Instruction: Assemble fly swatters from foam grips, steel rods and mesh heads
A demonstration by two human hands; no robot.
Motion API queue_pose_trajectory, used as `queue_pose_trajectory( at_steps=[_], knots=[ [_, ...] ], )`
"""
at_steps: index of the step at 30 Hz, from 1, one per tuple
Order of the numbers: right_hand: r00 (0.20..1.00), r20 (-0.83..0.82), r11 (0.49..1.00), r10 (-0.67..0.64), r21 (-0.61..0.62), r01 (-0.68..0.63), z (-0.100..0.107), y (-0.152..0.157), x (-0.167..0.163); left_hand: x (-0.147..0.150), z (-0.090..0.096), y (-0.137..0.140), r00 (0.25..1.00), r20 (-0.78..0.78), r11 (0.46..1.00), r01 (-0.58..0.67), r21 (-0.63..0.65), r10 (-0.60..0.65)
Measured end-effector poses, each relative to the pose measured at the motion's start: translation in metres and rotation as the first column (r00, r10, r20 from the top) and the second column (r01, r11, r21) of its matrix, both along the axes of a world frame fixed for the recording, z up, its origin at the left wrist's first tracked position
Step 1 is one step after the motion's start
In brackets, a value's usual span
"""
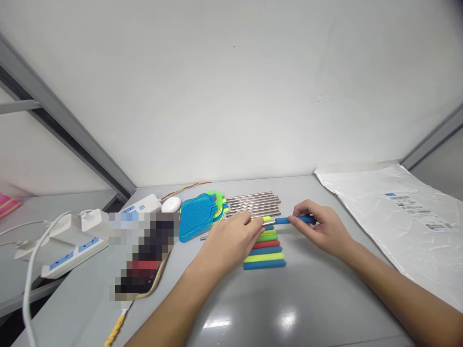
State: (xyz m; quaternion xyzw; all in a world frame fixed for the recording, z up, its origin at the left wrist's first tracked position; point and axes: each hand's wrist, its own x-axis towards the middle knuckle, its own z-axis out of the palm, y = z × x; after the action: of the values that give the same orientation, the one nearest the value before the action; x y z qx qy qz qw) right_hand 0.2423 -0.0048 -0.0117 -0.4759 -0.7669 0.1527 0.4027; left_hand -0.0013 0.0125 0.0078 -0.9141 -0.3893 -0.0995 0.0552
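Note:
My left hand is closed around a thin metal rod, whose far end pokes out on the left behind my wrist. My right hand pinches a blue handle sleeve that is in line with the rod and meets its right end. How far the rod is inside the sleeve cannot be seen. Below lies a row of blue, yellow, green and red handle sleeves, partly covered by my left hand. Beyond it several metal rods lie side by side. Blue mesh fly swatter heads and green ones are stacked to their left.
On the left are a phone with a cable, a round white case and white power strips with plugs. A white plastic mailing bag covers the right side of the grey table. A pale wall stands behind.

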Motion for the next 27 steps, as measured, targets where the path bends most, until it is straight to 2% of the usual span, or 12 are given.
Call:
queue_pose_trajectory(
  at_steps=[10,15,23,27],
  knots=[
    [0.999,0.039,0.998,-0.014,0.057,0.011,0.0014,0.0017,0.0027,0.0001,-0.0043,0.0035,1.000,0.018,0.998,0.025,0.061,-0.026],
    [0.999,0.040,0.999,-0.015,0.038,0.013,0.0033,0.0024,0.0022,0.0008,-0.0069,0.0040,0.998,0.049,0.997,0.030,0.074,-0.033],
    [0.997,0.076,0.998,0.026,0.054,-0.030,0.0009,-0.0006,-0.0019,0.0046,-0.0064,0.0002,0.997,0.006,0.993,0.073,0.089,-0.074],
    [0.995,0.088,0.999,0.036,0.025,-0.039,0.0005,-0.0028,-0.0038,0.0068,-0.0078,-0.0023,0.998,-0.006,0.994,0.066,0.092,-0.065]
  ],
)
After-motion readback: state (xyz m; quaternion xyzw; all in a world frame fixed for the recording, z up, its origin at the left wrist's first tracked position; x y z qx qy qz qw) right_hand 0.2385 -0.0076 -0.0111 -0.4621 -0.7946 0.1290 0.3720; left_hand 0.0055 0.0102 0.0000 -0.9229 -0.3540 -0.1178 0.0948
